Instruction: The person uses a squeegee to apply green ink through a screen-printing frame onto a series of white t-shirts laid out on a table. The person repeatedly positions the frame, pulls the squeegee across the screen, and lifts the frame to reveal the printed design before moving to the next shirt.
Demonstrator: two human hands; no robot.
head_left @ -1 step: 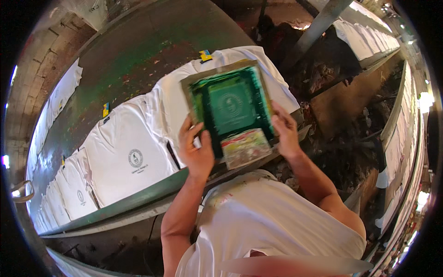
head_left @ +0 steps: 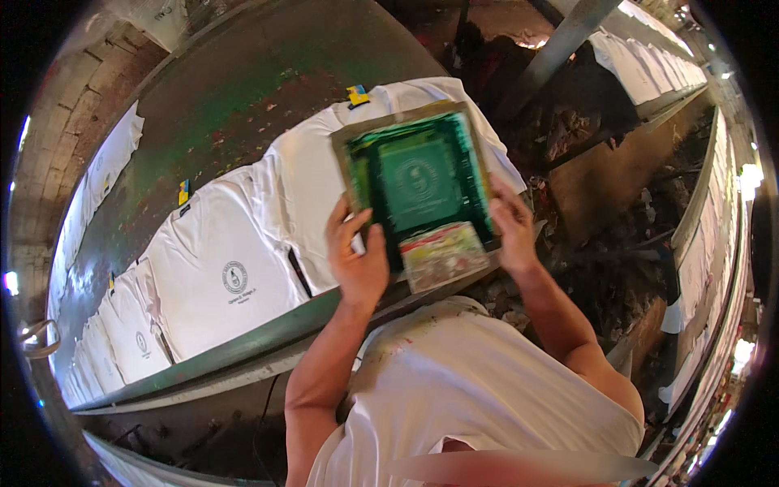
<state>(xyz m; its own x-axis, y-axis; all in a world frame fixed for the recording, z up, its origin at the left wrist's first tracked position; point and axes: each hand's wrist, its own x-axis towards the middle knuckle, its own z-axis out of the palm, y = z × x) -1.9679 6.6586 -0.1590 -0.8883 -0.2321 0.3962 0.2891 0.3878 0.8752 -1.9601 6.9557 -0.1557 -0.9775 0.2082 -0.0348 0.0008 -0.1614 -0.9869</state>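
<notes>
A silk-screen printing frame (head_left: 418, 183), with a green mesh and a round emblem, is held between my two hands over a white T-shirt (head_left: 312, 166). My left hand (head_left: 357, 258) grips its left edge near the bottom corner. On the opposite edge, my right hand (head_left: 513, 227) has its fingers round the side. A blurred strip with red and yellow smears (head_left: 445, 258) covers the frame's near end. Whether the frame touches the shirt cannot be made out, and the shirt's chest is hidden beneath it. To the left lies a printed T-shirt (head_left: 223, 272) with a dark round emblem.
The long table (head_left: 268, 89) has a green-stained top, with more white shirts (head_left: 134, 325) laid along its near edge. Yellow-and-blue tags (head_left: 357, 96) show at the collars. A slanted grey post (head_left: 560, 53) stands at the right, beyond which another row of shirts (head_left: 641, 69) lies.
The printing frame and both my hands have shifted slightly to the right. My hold on its two sides stays the same.
</notes>
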